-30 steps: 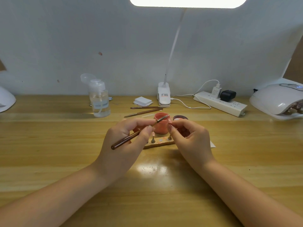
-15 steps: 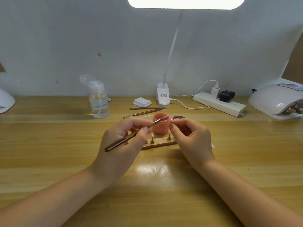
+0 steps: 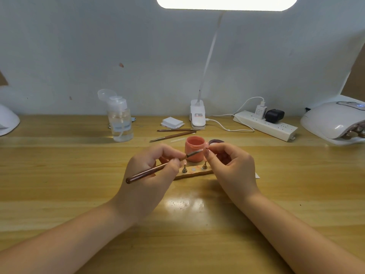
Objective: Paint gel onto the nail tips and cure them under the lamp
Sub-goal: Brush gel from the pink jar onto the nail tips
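Left hand [image 3: 150, 175] pinched a dark brown wooden-handled gel brush [image 3: 158, 169], bristles reaching the small nail tip [image 3: 206, 150] pinched in the right hand's [image 3: 231, 171] grip. Both hovered over a wooden strip stand [image 3: 194, 173] carrying 2 metal pegs. Just behind stood an open coral-pink gel pot [image 3: 194, 148]. White domed curing lamp [image 3: 333, 122] sat far right on the wooden table [image 3: 59, 175].

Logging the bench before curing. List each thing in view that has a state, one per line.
Gel pot: open, lid off.
Brush: held in left hand, tip at the nail tip.
Right hand: pinching a small nail tip.
Pump bottle: cap flipped open.
Desk lamp: on.
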Available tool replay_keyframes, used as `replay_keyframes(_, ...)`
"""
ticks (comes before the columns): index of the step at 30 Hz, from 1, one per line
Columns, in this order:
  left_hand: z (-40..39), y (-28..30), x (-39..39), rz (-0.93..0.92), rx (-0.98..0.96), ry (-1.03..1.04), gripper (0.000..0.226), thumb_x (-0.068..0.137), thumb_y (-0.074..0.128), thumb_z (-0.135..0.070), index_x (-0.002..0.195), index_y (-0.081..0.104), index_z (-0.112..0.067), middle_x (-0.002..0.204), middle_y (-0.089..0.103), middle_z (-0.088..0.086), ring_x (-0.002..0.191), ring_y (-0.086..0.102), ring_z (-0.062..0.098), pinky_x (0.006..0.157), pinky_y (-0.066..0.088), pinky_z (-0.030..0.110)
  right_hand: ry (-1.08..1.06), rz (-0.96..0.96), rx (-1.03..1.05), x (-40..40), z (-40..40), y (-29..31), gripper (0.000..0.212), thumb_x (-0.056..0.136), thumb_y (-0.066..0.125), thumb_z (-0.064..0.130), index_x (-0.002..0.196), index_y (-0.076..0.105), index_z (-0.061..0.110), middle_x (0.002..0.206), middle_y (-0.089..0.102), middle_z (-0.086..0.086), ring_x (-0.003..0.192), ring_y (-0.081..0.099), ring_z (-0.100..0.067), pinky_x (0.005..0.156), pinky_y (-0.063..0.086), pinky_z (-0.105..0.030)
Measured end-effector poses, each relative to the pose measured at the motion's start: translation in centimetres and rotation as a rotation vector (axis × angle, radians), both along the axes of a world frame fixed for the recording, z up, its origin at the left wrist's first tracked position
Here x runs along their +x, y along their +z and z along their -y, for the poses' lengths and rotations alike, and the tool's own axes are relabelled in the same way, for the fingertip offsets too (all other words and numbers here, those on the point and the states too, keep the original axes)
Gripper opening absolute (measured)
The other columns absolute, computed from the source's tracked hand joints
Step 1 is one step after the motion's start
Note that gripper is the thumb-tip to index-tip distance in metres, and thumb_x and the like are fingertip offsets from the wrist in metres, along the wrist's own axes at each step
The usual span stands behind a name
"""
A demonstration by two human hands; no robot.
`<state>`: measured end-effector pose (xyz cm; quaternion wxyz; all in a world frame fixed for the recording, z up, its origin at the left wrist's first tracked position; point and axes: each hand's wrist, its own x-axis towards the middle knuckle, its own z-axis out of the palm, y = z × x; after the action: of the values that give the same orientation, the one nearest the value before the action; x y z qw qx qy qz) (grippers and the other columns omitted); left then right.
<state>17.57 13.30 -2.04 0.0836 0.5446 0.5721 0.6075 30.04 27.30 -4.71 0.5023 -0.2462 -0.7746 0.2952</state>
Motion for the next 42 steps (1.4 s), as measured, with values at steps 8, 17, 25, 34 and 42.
replay_keyframes(8,-0.2,0.0,0.1,-0.027,-0.005,0.011,0.014,0.087,0.06,-0.025,0.096,0.071,-0.025,0.085,0.073,-0.008,0.082,0.066,0.013,0.068,0.048,0.016,-0.016,0.011,0.081,0.0,0.1,0.0,0.012,0.083,0.073,0.014,0.091,0.069,0.023,0.078,0.069,0.001,0.07,0.063,-0.014,0.065,0.053,-0.037)
replay_keyframes(17,-0.1,0.0,0.2,-0.047,0.021,0.021,0.013,0.086,0.06,-0.022,0.094,0.071,-0.023,0.084,0.072,-0.009,0.083,0.066,0.012,0.068,0.049,0.015,-0.022,-0.002,0.108,0.0,0.3,0.1,0.011,0.082,0.074,0.014,0.09,0.071,0.02,0.077,0.069,0.0,0.068,0.062,-0.015,0.063,0.051,-0.034)
replay_keyframes(25,-0.9,-0.9,-1.0,0.253,0.089,0.117,0.011,0.093,0.058,-0.011,0.091,0.067,-0.017,0.076,0.07,-0.007,0.073,0.063,0.003,0.065,0.048,0.013,-0.023,0.032,-0.035,-0.2,0.4,0.3,0.008,0.082,0.071,0.01,0.088,0.073,0.015,0.072,0.069,0.001,0.066,0.062,-0.016,0.066,0.054,-0.039)
replay_keyframes(34,-2.4,-1.9,-2.0,0.707,-0.043,0.148,0.016,0.095,0.057,-0.015,0.092,0.071,-0.021,0.079,0.07,-0.004,0.088,0.066,0.012,0.09,0.056,0.046,-0.099,0.321,0.093,-0.9,1.3,0.3,0.009,0.084,0.071,0.025,0.089,0.076,0.02,0.071,0.054,0.014,0.065,0.045,-0.001,0.058,0.03,-0.013)
replay_keyframes(42,-2.1,-2.0,-1.5,0.655,-0.08,0.106,0.025,0.095,0.057,-0.017,0.084,0.073,-0.033,0.083,0.07,-0.007,0.093,0.067,0.011,0.091,0.054,0.048,-0.178,0.499,0.145,-1.1,1.6,0.3,0.019,0.089,0.061,0.035,0.096,0.076,0.026,0.075,0.07,0.003,0.069,0.059,-0.014,0.063,0.047,-0.031)
